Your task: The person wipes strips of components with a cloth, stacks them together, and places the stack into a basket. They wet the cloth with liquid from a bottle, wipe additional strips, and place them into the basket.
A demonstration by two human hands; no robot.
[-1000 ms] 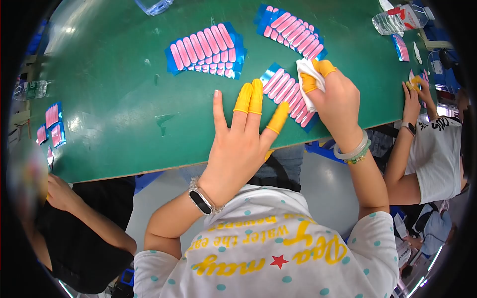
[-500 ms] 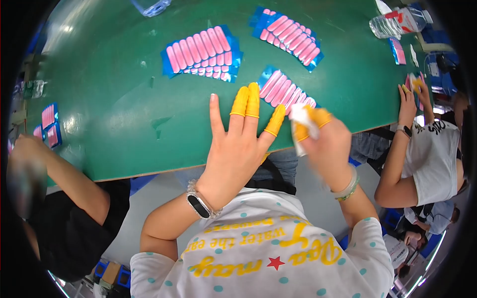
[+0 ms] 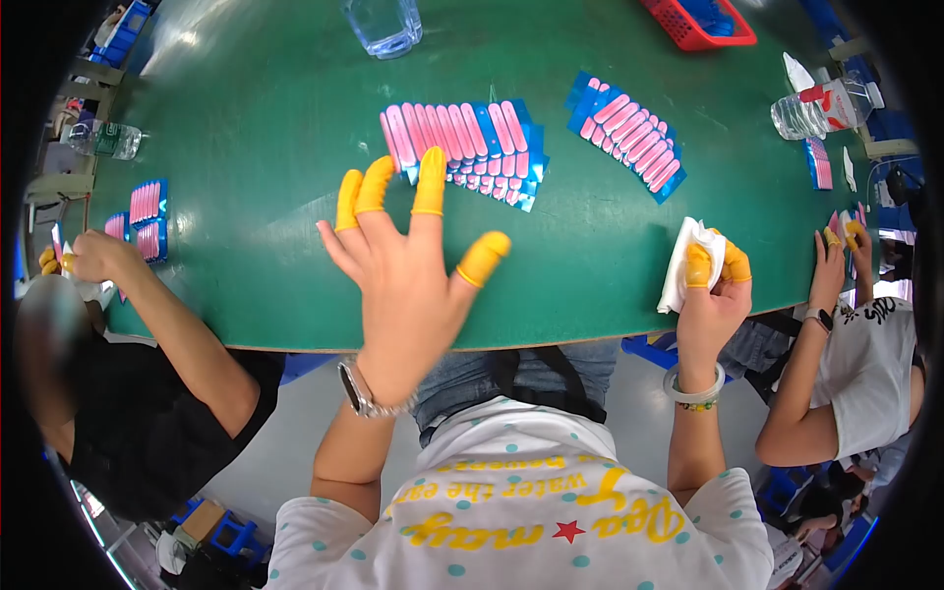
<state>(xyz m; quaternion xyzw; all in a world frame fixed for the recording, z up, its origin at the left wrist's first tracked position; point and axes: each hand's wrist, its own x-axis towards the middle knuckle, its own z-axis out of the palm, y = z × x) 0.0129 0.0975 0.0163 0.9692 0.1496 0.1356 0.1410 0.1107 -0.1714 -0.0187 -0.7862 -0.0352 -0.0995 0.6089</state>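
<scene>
My left hand (image 3: 408, 265), with yellow covers on several fingers, is spread over the green table (image 3: 570, 265). Its fingertips are at the lower left edge of a fanned pile of blue cards with pink strips (image 3: 462, 138). Whether they touch the top card is hard to tell. My right hand (image 3: 716, 285), also with yellow finger covers, is closed on a folded white cloth (image 3: 681, 264) near the table's front edge. Further right and back lies a second fanned pile of pink-strip cards (image 3: 634, 138), apart from both hands.
A clear container (image 3: 383, 28) and a red basket (image 3: 700, 25) stand at the back. Plastic bottles (image 3: 821, 108) lie at both sides. A co-worker's arm (image 3: 182, 315) is at the left, another person (image 3: 846, 364) at the right, each near more cards (image 3: 147, 218).
My left hand has moved left to the left pile, and the card that lay in front of it is no longer there separately. My right hand has moved right with the white cloth.
</scene>
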